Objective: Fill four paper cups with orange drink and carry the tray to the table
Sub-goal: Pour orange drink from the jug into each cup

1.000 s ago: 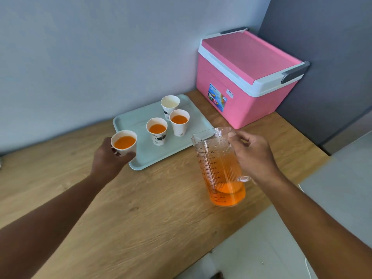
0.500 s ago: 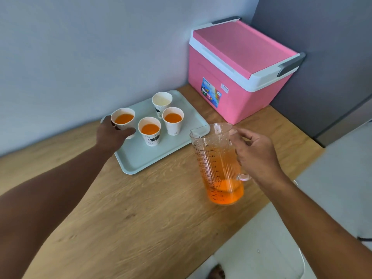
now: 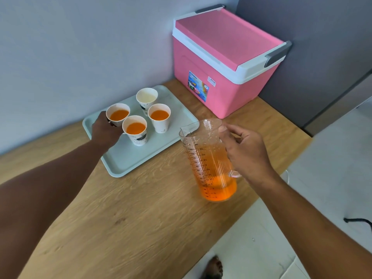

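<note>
Four white paper cups stand upright on the pale green rectangular plastic tray (image 3: 128, 164), grouped in its far half. The far-left filled cup (image 3: 118, 114), the near filled cup (image 3: 135, 128) and the right filled cup (image 3: 159, 117) each contain orange drink. The far empty cup (image 3: 146, 97) shows a white interior with no drink. The near filled cup touches the far-left filled cup at the rim.

The left hand (image 3: 105, 131) lies over the left part of the tray, fingers curled round the near-left side of the far-left filled cup, which appears to rest on the tray.

The clear plastic measuring jug (image 3: 208, 160), with printed graduations and a spout facing left, sits just right of the tray's near-right edge. Orange drink fills roughly its lowest quarter. The right hand (image 3: 246, 153) grips the jug's handle on the right side, thumb at the rim. Whether the jug base rests on the wooden countertop (image 3: 141, 208) cannot be determined.

The tray lies on the countertop, close to the pale wall (image 3: 80, 47). A pink cooler box with white rim and grey handles (image 3: 223, 63) stands in the far-right corner, lid closed, near the tray's far-right corner. A bare foot (image 3: 214, 267) shows on the pale floor (image 3: 322, 158) at the near edge.
</note>
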A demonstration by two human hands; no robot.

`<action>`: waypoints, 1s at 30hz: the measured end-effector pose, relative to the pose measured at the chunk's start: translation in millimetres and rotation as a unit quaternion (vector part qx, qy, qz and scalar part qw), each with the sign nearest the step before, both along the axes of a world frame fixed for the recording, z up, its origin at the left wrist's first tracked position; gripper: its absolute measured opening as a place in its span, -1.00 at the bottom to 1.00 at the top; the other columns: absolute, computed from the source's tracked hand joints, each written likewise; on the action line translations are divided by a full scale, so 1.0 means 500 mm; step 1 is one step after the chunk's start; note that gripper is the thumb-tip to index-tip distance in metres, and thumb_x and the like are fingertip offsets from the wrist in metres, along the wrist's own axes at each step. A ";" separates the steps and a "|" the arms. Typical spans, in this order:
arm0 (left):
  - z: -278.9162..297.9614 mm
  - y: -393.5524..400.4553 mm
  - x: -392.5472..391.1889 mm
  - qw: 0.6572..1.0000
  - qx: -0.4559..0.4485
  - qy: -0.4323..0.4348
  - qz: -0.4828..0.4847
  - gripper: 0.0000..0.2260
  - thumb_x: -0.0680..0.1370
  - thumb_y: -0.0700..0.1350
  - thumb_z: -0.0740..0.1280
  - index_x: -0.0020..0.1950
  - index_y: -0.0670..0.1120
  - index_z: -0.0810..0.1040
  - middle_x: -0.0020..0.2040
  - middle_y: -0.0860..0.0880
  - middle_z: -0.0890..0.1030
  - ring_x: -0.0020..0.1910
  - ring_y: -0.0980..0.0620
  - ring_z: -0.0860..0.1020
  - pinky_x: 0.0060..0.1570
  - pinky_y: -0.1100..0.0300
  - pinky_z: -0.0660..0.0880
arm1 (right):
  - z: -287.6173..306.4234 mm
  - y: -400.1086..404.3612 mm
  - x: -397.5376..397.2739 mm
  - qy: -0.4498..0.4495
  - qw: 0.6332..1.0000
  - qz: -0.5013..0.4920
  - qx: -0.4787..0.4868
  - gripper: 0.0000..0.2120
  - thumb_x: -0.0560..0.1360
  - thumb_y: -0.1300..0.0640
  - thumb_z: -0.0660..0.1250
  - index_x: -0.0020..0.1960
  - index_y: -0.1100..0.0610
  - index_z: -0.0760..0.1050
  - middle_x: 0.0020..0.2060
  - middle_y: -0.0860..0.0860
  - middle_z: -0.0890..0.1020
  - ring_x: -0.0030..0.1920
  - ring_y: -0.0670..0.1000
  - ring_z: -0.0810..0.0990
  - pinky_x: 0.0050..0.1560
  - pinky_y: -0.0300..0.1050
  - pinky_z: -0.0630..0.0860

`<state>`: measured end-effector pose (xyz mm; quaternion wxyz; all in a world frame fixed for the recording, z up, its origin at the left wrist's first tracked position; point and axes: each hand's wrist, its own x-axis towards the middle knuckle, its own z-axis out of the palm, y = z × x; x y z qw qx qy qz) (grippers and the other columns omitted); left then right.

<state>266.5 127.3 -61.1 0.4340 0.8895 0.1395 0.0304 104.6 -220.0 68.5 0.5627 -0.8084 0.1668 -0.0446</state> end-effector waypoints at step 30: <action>0.190 -0.042 0.141 0.948 0.252 0.023 -0.194 -0.23 0.45 -0.03 0.54 0.56 -0.16 0.28 0.46 -0.15 0.48 0.45 -0.19 0.42 0.41 -0.02 0.36 | -0.011 -0.002 -0.002 0.031 0.999 0.011 -0.001 -0.60 0.63 -0.07 0.38 0.43 0.02 0.58 -0.52 -0.23 0.55 -0.51 -0.23 0.46 -0.46 -0.35 0.42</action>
